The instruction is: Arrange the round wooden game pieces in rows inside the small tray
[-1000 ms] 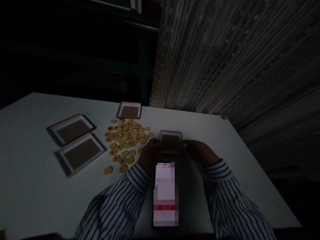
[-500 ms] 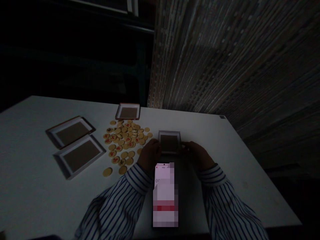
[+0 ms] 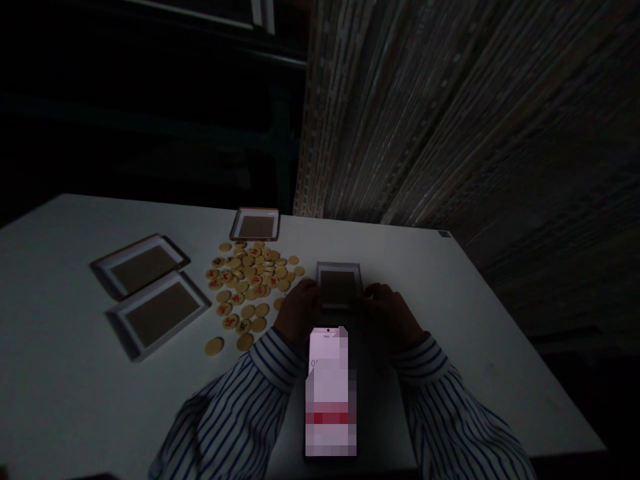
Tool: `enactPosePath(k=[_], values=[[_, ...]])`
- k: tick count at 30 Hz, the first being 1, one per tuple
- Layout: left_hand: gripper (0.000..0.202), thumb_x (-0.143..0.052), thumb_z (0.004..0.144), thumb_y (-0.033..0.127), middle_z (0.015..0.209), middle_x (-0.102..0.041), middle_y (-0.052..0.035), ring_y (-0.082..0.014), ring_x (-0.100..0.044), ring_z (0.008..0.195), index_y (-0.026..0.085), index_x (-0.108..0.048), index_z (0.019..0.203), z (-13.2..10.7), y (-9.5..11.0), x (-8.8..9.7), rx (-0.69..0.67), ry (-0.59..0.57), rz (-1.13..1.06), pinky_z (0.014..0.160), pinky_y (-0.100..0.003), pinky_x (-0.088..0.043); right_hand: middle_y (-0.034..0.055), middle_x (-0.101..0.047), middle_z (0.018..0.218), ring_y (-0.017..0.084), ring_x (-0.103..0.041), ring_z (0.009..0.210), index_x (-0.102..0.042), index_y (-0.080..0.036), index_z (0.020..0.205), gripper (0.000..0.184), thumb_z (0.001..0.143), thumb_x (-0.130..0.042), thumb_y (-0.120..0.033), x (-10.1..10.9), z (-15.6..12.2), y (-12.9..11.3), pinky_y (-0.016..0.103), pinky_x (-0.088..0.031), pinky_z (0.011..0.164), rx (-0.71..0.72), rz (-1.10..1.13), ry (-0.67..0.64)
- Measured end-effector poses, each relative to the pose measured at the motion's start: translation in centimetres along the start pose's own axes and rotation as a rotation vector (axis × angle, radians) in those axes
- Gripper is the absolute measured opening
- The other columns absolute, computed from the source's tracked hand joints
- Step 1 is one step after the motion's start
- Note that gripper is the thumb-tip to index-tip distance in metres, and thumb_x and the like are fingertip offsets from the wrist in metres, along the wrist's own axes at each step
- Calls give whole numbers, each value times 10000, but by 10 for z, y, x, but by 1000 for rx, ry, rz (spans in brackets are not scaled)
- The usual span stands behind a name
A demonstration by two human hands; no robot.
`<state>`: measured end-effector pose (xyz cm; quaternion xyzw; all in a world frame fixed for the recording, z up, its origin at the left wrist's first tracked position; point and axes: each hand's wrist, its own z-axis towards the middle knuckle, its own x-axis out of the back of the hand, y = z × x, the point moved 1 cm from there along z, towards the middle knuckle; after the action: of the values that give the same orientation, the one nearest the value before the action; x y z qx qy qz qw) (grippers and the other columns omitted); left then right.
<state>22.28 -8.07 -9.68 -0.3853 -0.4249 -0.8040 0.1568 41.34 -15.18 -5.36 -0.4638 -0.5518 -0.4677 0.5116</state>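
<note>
A small open box [image 3: 339,266] with pale walls and a brown bottom lies on the table in front of me. My left hand [image 3: 300,308] is closed on its left side, the fingers curled at the near left corner. At the opposite side my right hand [image 3: 394,313] has its fingers bent against the box's right edge; dim light hides the fingertips. Left of the box spreads a loose heap of round wooden xiangqi pieces [image 3: 251,271], some showing red or black characters. Below the box, between my forearms, lies a phone [image 3: 327,380] with its screen lit.
On the left of the white table [image 3: 65,393], a dark-rimmed box lid [image 3: 173,244] lies beside a larger open box [image 3: 197,287]. A small lid [image 3: 255,210] lies behind the pieces. A strand curtain [image 3: 400,133] hangs behind the table's far edge.
My right hand has shifted slightly left, closer in against the box's right edge. The left hand, the box and the pieces look the same.
</note>
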Motion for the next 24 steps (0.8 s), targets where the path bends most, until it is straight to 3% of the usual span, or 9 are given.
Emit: enactPosePath(k=[8, 15, 24], values=[[209, -484, 828, 146, 1006, -621, -78, -168, -599, 893, 155, -658, 944, 0, 1, 1, 17, -9, -5, 809, -295, -505, 126, -576, 1104, 264, -531, 964, -641, -300, 1114, 303, 843, -531, -224, 3, -2, -1, 359, -405, 719, 6, 16, 9], [205, -485, 829, 149, 998, -622, -79, -170, -597, 900, 151, -655, 944, -1, 0, 0, 14, -3, -8, 820, -299, -501, 135, -621, 1060, 223, -582, 919, -569, -203, 1214, 357, 897, -435, -296, 2, -6, 5, 331, -454, 722, -72, 94, 65], [201, -495, 821, 136, 998, -625, -80, -166, -602, 880, 144, -657, 940, -1, 2, 1, 13, 7, 0, 812, -296, -503, 102, -655, 1043, 202, -623, 912, -510, -195, 1259, 408, 892, -416, -347, -14, -7, 8, 309, -471, 747, -115, 252, 9]])
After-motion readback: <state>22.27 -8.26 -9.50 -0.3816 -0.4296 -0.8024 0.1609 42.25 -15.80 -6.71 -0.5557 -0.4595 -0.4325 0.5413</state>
